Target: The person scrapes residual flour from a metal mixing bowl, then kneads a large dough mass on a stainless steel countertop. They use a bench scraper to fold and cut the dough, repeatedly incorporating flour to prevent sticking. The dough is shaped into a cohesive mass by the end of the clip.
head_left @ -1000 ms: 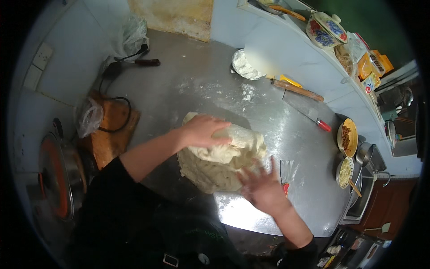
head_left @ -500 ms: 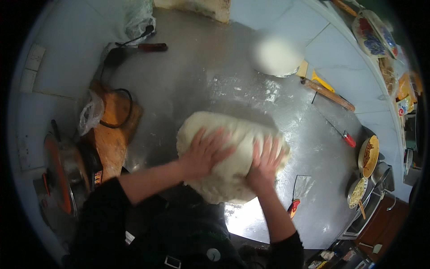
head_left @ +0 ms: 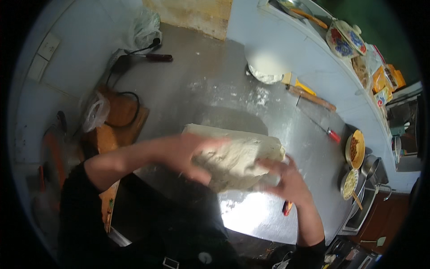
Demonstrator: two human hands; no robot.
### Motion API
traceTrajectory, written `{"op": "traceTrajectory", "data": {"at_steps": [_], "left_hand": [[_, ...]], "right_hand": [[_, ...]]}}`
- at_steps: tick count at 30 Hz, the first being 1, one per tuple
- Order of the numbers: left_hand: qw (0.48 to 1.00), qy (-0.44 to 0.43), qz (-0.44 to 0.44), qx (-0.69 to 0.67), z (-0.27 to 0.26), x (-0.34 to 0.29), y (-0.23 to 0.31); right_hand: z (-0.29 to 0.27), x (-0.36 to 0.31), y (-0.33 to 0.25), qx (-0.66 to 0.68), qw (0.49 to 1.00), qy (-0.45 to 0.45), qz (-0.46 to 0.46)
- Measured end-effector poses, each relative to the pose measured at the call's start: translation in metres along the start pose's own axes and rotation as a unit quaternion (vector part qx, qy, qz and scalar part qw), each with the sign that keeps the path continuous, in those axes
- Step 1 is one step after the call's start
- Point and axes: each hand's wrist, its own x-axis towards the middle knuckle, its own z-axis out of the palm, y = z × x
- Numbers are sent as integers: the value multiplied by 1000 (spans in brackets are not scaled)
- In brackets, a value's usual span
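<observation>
A large pale slab of dough point(head_left: 239, 145) lies on the metal worktop in front of me, its surface uneven and creased. Over its left end my left hand point(head_left: 190, 154) is spread, thumb apart from the fingers and blurred by motion. My right hand point(head_left: 289, 179) is at the lower right end of the dough, fingers apart and bent toward it, also smeared. Whether either hand touches the dough I cannot tell. Just below the right hand shows the red handle of a scraper point(head_left: 287, 207); its blade is hidden.
A bowl of white flour point(head_left: 266, 71) stands at the back, beside a wooden rolling pin point(head_left: 311, 97). A red-handled tool point(head_left: 333, 135) lies at right, near two food bowls point(head_left: 354, 150). At left are a wooden board point(head_left: 121, 119) and a dark-handled knife point(head_left: 159, 58).
Both hands have left their flat press on the dough; the left shifted left, the right moved right and down. The dough looks narrower front to back. The view has shifted too.
</observation>
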Motion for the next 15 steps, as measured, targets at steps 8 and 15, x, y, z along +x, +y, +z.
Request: {"op": "traceTrajectory", "data": {"at_steps": [8,15], "left_hand": [[901,179,12,395,78,11,-35],[753,370,68,540,131,15,-105]], "right_hand": [[93,42,-21,-74,940,332,-24],[173,69,1,-180,870,460,-16]]}}
